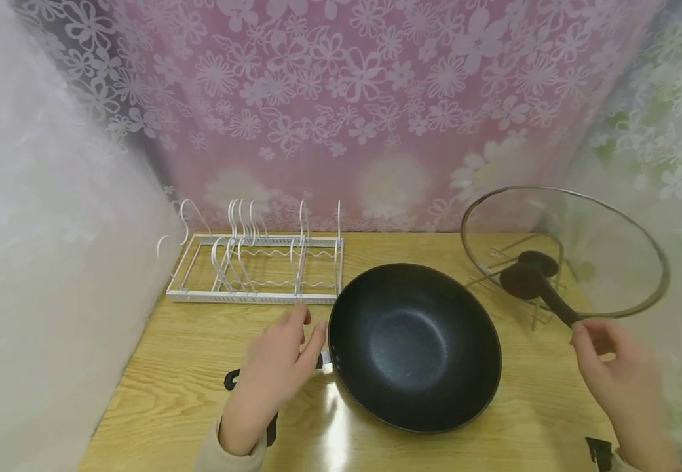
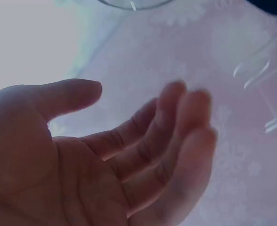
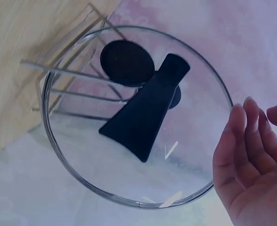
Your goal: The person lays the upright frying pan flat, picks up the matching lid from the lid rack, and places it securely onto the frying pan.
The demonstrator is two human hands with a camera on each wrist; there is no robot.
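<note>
A black wok sits on the wooden table, its inside facing up and its handle pointing left. My left hand hovers over that handle and covers most of it; in the left wrist view its palm is bare and the fingers bend loosely. At the right, a round glass lid with a metal rim leans upright in a wire lid stand. A flared black handle juts from the lid's middle. Beside it is my right hand, fingers relaxed, thumb apart, holding nothing.
Behind and left of the wok lies a white wire rack with several curved upright dividers. A pink flowered curtain hangs along the back of the table, and pale sheets close off both sides.
</note>
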